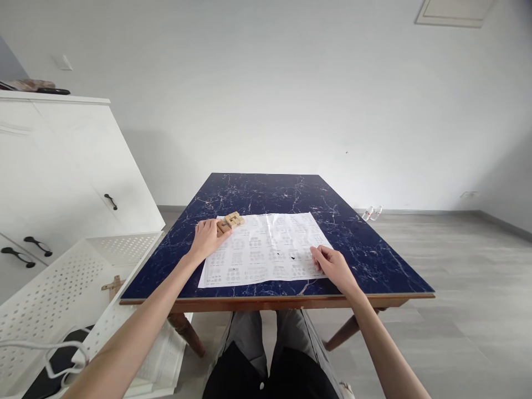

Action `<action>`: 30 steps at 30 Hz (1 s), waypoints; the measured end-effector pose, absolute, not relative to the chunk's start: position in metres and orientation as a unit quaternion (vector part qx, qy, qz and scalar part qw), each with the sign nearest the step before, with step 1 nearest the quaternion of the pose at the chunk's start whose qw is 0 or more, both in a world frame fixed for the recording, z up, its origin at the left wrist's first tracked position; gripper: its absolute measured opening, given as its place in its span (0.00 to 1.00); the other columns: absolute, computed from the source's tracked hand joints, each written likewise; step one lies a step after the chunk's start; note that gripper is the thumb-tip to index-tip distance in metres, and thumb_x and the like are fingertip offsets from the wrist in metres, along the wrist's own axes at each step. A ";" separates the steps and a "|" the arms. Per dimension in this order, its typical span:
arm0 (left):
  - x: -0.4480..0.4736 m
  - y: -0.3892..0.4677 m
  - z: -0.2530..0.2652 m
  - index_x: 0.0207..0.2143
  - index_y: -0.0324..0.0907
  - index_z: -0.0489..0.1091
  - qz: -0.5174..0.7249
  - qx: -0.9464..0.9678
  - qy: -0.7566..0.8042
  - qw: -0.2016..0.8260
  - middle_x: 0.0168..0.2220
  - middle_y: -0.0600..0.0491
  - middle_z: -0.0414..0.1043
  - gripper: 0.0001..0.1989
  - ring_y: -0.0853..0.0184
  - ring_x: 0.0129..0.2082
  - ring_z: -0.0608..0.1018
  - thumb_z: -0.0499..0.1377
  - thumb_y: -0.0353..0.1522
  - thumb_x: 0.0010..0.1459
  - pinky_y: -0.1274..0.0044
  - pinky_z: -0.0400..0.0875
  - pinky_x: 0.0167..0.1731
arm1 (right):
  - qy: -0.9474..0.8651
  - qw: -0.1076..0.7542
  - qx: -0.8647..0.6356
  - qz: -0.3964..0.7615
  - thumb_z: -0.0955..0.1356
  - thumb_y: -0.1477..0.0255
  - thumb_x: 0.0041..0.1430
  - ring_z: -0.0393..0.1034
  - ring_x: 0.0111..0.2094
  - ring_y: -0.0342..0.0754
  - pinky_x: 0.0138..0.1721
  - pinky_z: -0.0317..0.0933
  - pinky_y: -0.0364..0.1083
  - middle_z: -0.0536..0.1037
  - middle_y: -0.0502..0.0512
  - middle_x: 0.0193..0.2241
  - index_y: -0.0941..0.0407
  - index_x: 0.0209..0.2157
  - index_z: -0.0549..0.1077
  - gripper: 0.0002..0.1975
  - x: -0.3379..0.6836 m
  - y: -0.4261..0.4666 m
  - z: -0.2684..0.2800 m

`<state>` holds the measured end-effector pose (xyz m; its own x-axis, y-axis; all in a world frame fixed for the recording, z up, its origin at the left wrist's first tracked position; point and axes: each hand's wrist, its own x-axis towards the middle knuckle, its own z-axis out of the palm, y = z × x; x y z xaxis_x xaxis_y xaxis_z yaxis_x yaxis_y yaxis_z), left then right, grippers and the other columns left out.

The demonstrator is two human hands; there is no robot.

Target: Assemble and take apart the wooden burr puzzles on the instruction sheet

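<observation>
A large white printed sheet (257, 252) with creases lies flat, covered with rows of small figures and text. At its upper left corner, my left hand (206, 239) is closed around a brown wooden block puzzle (223, 226), whose left part is hidden by the fingers. Touching that puzzle is a lighter wooden block puzzle (234, 219) made of joined square pieces. My right hand (331, 265) rests at the sheet's right edge with its fingers curled in. Nothing shows between those fingers.
The dark blue marbled table (266, 191) has a wooden edge facing me. To the left, an open white perforated drawer (45, 293) holds a wooden cross-shaped piece (113, 286) and a white cable (41, 346). Two clear bottles (373, 213) stand on the floor beyond the table's right side.
</observation>
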<state>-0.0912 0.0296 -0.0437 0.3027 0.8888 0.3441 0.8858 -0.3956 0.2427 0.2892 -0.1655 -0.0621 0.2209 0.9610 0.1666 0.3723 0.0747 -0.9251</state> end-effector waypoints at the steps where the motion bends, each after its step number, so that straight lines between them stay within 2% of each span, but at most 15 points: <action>1: -0.091 0.027 -0.044 0.62 0.40 0.68 0.215 0.807 0.549 -0.002 0.62 0.35 0.71 0.35 0.38 0.63 0.68 0.56 0.55 0.64 0.52 0.62 0.60 | -0.547 0.489 -0.610 0.300 0.66 0.43 0.66 0.64 0.22 0.47 0.28 0.59 0.46 0.71 0.50 0.19 0.52 0.23 0.68 0.29 0.289 -0.165 -0.062; 10: -0.089 0.005 -0.035 0.62 0.38 0.67 0.206 0.819 0.536 -0.015 0.59 0.33 0.75 0.36 0.36 0.60 0.71 0.57 0.56 0.65 0.50 0.64 0.58 | -0.549 0.488 -0.611 0.295 0.66 0.40 0.65 0.64 0.21 0.47 0.27 0.60 0.46 0.71 0.50 0.18 0.52 0.23 0.67 0.31 0.288 -0.165 -0.061; 16: -0.070 -0.017 -0.035 0.66 0.45 0.66 0.201 0.844 0.497 0.006 0.61 0.41 0.75 0.36 0.38 0.63 0.70 0.56 0.57 0.65 0.52 0.64 0.61 | -0.548 0.488 -0.613 0.293 0.66 0.40 0.64 0.64 0.21 0.48 0.26 0.60 0.46 0.71 0.50 0.18 0.52 0.23 0.68 0.30 0.289 -0.165 -0.061; 23: -0.047 -0.045 -0.036 0.62 0.39 0.68 0.204 0.858 0.470 0.023 0.62 0.36 0.72 0.35 0.39 0.64 0.68 0.55 0.57 0.67 0.53 0.62 0.62 | -0.543 0.495 -0.610 0.296 0.66 0.41 0.64 0.63 0.21 0.47 0.26 0.60 0.46 0.70 0.50 0.18 0.52 0.22 0.67 0.30 0.287 -0.166 -0.057; 30: -0.023 -0.054 -0.034 0.62 0.46 0.68 0.192 0.882 0.426 0.064 0.61 0.42 0.73 0.33 0.43 0.63 0.68 0.55 0.59 0.66 0.56 0.65 0.60 | -0.544 0.497 -0.607 0.298 0.66 0.41 0.65 0.63 0.21 0.47 0.26 0.61 0.46 0.70 0.50 0.18 0.52 0.22 0.67 0.30 0.287 -0.167 -0.056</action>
<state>-0.0233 -0.0536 -0.0342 0.5632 0.7758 0.2845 0.7263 -0.6290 0.2773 0.2873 -0.1665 -0.0556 0.2301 0.9567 0.1782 0.3635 0.0853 -0.9277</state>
